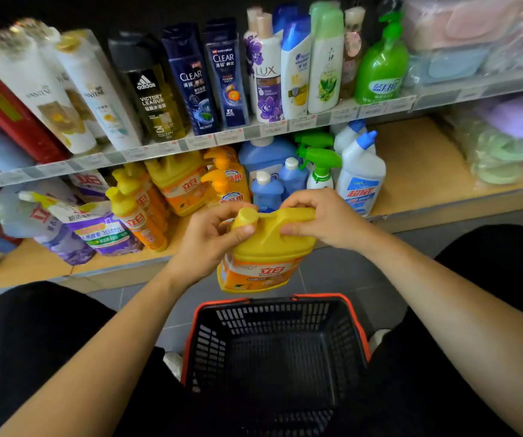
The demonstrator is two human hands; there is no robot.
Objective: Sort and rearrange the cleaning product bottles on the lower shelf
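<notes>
I hold a large yellow detergent jug (264, 253) with an orange label in front of the lower shelf (424, 171), above the floor. My left hand (212, 238) grips its neck just under the yellow cap. My right hand (323, 219) is closed around its top handle. On the lower shelf behind stand another yellow jug (179, 184), yellow pump bottles (227, 181), slim yellow bottles (137, 209), blue bottles (268, 189), green-trigger sprayers (320, 167) and white toilet-cleaner bottles (361, 175).
A black shopping basket (272, 351) with an orange rim stands on the grey floor between my knees. Purple refill pouches (96, 228) lie at the shelf's left. The upper shelf (253, 134) carries shampoo and soap bottles. Bagged sponges (502, 149) sit at the right.
</notes>
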